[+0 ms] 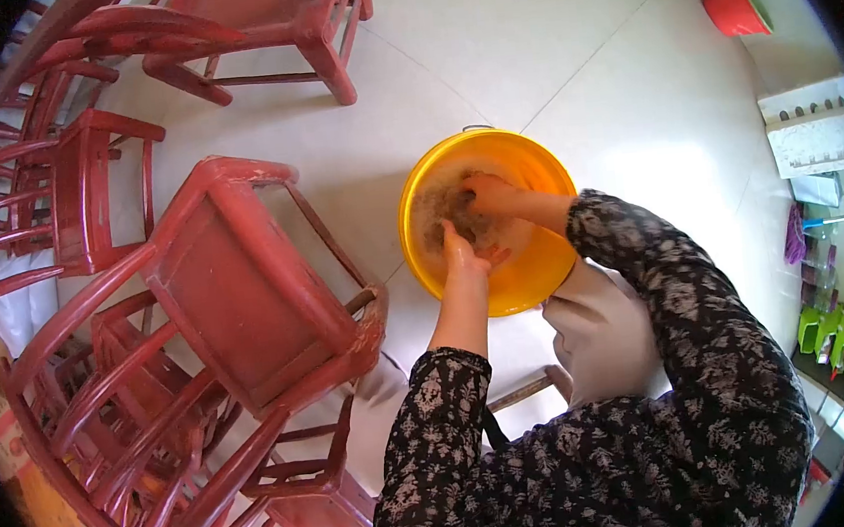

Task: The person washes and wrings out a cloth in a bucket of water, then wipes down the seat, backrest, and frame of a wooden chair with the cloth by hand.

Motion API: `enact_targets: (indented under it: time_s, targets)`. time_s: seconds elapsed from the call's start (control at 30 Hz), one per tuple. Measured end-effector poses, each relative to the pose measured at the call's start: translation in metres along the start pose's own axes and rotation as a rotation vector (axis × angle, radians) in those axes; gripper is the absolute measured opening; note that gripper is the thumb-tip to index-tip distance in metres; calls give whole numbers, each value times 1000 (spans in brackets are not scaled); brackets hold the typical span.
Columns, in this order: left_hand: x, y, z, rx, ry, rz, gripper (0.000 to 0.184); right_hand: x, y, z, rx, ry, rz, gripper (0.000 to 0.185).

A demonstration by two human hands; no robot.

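Right now, the 2 hands are inside 1 yellow bucket [537,168] on the pale floor [444,61]. The dark wet material [452,204] lies in foamy water on the bucket's left side, too murky to identify. The right hand [489,196], on the far side, has its fingers curled against it; whether it grips is unclear. The left hand [471,251], nearer, is partly open, fingers apart, its thumb side touching the material. Red wooden chairs [244,289] stand to the left.
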State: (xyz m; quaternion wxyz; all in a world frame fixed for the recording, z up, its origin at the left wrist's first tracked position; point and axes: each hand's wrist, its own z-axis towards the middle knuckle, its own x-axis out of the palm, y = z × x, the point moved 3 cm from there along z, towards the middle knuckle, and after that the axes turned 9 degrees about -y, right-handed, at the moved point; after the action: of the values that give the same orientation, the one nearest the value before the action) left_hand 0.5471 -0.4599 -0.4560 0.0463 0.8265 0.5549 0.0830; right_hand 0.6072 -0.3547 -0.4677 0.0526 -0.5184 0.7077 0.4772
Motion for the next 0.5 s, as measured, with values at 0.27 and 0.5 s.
enact_targets:
  time_s: [0.27,0.5]
  targets:
    - [4,-7,21,64,525,-142,41,-32,54,-89,-724,153,-301,33]
    - [11,1,-14,46,618,-21,19,-64,57,-71,-648,-76,-361,69]
